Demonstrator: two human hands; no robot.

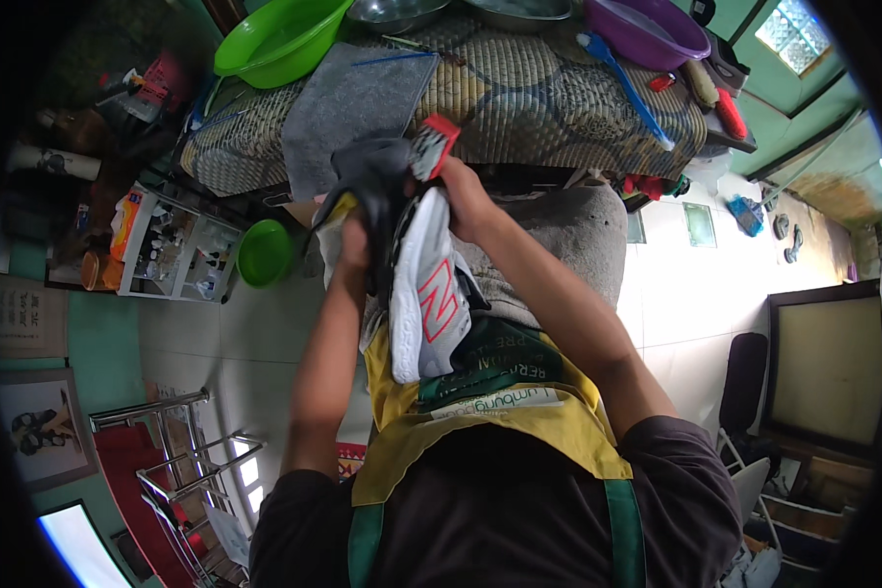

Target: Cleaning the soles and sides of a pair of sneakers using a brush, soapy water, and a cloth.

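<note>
My right hand [461, 192] grips a small red brush [435, 143] with dark and pale bristles, held just above one end of a white and grey sneaker [428, 309]. That sneaker lies on its side over my lap, its white sole to the left and a red-outlined letter facing up. My left hand [354, 239] is partly hidden inside or behind a dark grey piece [378, 176], which seems to be a second shoe or a cloth; blur leaves this unsettled. A grey towel [581, 235] covers my lap, over a yellow and green apron [485, 411].
A bench with a woven mat [485, 95] stands ahead, holding a green basin [283, 44], a purple basin [650, 33], metal bowls, a grey cloth [353, 95] and a blue long-handled brush [628, 92]. A shelf cart [180, 246] and green bowl [264, 253] are at left.
</note>
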